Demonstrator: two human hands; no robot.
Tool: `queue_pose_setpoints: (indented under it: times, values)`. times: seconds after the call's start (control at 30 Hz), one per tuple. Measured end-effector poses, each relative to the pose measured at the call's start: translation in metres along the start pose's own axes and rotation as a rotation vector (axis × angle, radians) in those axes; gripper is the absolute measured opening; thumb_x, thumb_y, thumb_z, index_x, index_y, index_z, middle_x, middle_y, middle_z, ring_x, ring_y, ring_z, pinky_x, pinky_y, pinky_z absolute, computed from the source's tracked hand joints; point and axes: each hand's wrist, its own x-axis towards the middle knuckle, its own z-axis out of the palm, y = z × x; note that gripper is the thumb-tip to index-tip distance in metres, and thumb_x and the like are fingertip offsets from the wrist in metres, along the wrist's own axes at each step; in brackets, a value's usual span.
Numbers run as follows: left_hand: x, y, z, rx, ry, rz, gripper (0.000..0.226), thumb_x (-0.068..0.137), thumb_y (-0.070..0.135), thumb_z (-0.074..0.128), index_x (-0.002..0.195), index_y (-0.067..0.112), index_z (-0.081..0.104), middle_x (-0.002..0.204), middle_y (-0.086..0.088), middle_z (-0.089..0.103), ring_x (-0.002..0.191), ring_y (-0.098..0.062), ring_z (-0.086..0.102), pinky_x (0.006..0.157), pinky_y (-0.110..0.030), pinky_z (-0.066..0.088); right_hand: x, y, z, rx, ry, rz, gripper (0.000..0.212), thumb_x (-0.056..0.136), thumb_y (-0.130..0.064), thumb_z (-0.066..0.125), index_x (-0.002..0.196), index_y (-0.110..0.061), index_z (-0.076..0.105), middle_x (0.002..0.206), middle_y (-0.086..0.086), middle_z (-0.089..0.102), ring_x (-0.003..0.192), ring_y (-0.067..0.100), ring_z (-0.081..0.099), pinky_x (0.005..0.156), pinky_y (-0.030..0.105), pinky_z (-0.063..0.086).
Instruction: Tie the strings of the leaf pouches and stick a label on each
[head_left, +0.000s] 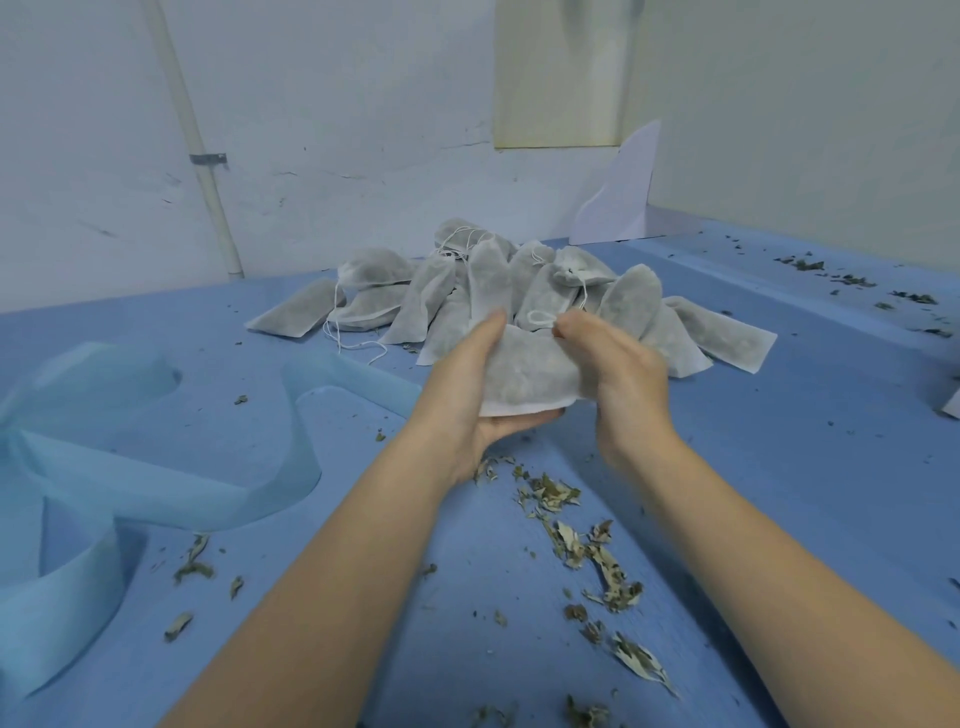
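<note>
The left hand (480, 379) cups a grey-white non-woven pouch filled with dried leaves (530, 371) from below, thumb lying along its left edge, while the right hand (618, 364) grips the pouch's right side and pinches its thin white drawstring loop (540, 317) at the mouth between curled fingertips. Just beyond the hands, a heap of similar filled grey pouches (498, 280) with loose white strings lies on the blue foam work surface (779, 467). Crumbled dried leaf scraps (587, 545) are scattered below the wrists, and a folded light-blue fabric strip (130, 467) lies to the left.
</note>
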Motion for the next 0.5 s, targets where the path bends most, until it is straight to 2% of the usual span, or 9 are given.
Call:
queue_pose_setpoints:
  times: [0.1,0.23,0.37,0.5]
  values:
    - [0.000,0.004,-0.002,0.092,-0.016,0.066,0.046,0.081,0.048,0.063,0.109,0.011,0.066,0.102,-0.009,0.072,0.094,-0.024,0.070,0.074,-0.044,0.059,-0.001,0.002,-0.002,-0.121,-0.128,-0.064,0.011,0.081,-0.012,0.072,0.076,-0.020,0.077,0.090,-0.004,0.071,0.088,0.008,0.065,0.078,0.023,0.050]
    - [0.003,0.002,-0.006,0.232,0.095,0.132,0.036,0.082,0.032,0.070,0.107,0.007,0.066,0.097,-0.008,0.072,0.090,-0.025,0.069,0.067,-0.033,0.057,-0.004,0.002,-0.002,-0.205,-0.182,-0.134,0.014,0.082,-0.010,0.072,0.073,-0.020,0.075,0.099,0.000,0.069,0.093,0.005,0.063,0.080,0.021,0.048]
    - [0.006,0.001,-0.008,0.268,0.171,0.191,0.021,0.086,0.023,0.066,0.100,0.008,0.067,0.096,-0.010,0.070,0.093,-0.028,0.068,0.088,-0.045,0.054,-0.002,0.002,0.001,-0.256,-0.189,-0.146,0.010,0.082,-0.013,0.073,0.076,-0.021,0.075,0.100,-0.006,0.068,0.096,0.001,0.061,0.084,0.018,0.045]
    - [0.011,0.005,-0.015,0.264,0.250,0.236,0.027,0.088,0.020,0.064,0.108,0.001,0.064,0.107,-0.018,0.068,0.101,-0.033,0.064,0.092,-0.051,0.049,0.001,0.000,0.002,-0.366,-0.299,-0.172,0.015,0.095,-0.023,0.056,0.097,-0.030,0.070,0.118,-0.009,0.063,0.112,-0.003,0.054,0.095,0.013,0.038]
